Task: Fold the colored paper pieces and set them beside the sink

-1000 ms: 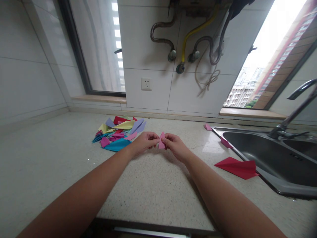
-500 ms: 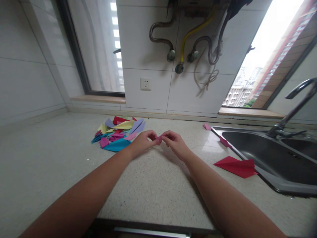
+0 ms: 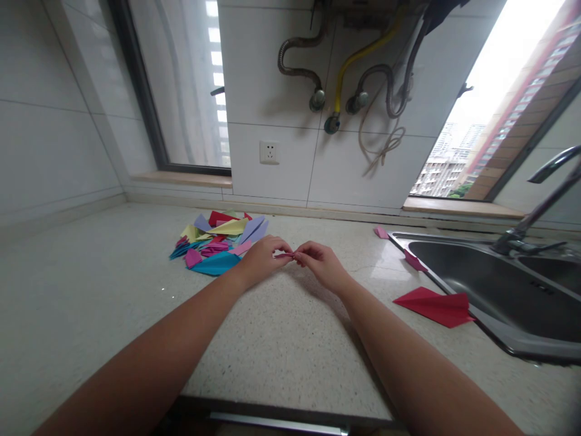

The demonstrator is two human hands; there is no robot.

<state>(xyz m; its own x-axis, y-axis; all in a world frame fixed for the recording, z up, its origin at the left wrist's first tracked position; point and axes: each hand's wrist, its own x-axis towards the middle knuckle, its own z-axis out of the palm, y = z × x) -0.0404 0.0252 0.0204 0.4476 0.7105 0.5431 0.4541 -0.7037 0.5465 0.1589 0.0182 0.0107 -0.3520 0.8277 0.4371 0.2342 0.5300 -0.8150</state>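
Note:
Between my fingertips is a small folded piece of pink paper (image 3: 284,255), seen nearly edge-on above the counter. My left hand (image 3: 264,257) pinches its left part, and my right hand (image 3: 319,264) pinches its right end with thumb and forefinger. Fingers cover much of the paper, so its folded shape cannot be made out. Just left of my left hand lies a pile of folded papers in several colours, with a blue paper plane (image 3: 215,264) at its front and a yellow folded paper (image 3: 230,227) on top.
A red paper plane (image 3: 434,306) lies on the right of the counter (image 3: 281,351), its tail by the steel sink (image 3: 454,272). Small pink folded papers (image 3: 414,261) rest at the sink's rim and behind its corner. A faucet (image 3: 521,227) rises at the far right.
The pink paper has turned from showing its face to nearly edge-on between my fingers. Both hands stay in about the same place; the view has shifted slightly.

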